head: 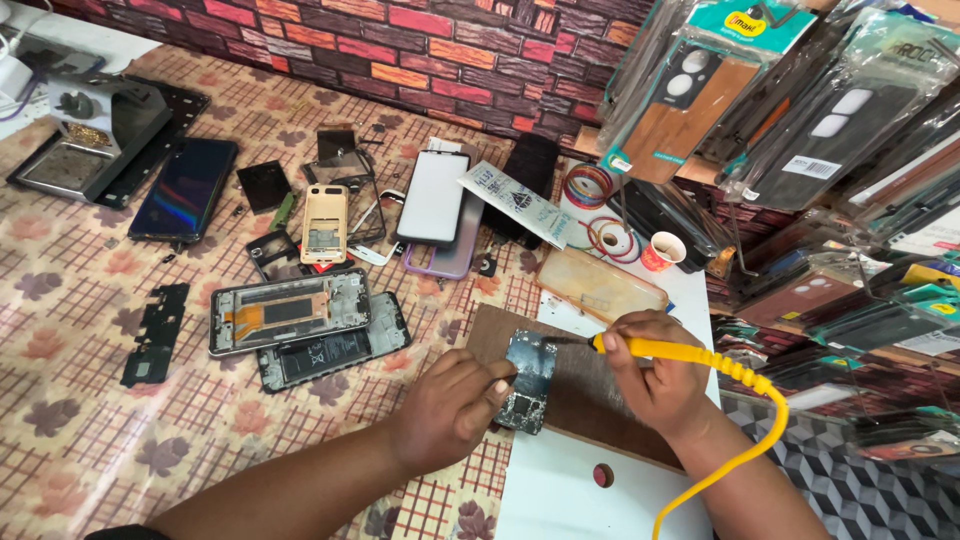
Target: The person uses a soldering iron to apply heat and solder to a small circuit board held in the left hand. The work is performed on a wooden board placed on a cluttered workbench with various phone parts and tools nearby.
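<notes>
Two bare hands work over a small circuit board (527,382) that lies on a brown wooden board (585,395) near the table's front edge. The right hand (655,372) is clenched around the yellow handle of a soldering iron (668,352), its dark tip reaching left to the top of the circuit board. A yellow cord (745,450) runs from the handle back past the wrist. The left hand (447,408) has its fingers curled, pinching something thin and dark against the board's left edge; what it is, I cannot tell.

Just left of the hands, an opened phone frame (288,310) with an orange strip inside lies over a second stripped phone body (335,352). Further left sits a black plastic part (155,333). Behind them lie a gold phone shell (324,222), a dark smartphone (185,188), and a white screen panel (433,198) on a purple case. A clear phone cover (598,284) lies just beyond the wooden board, with a small red paper cup (662,251) and rolls of tape (587,186) behind it. All rests on a floral checked tablecloth (70,400), under a brick-pattern wall (420,50). Packaged phone cases (690,90) hang at the right.
</notes>
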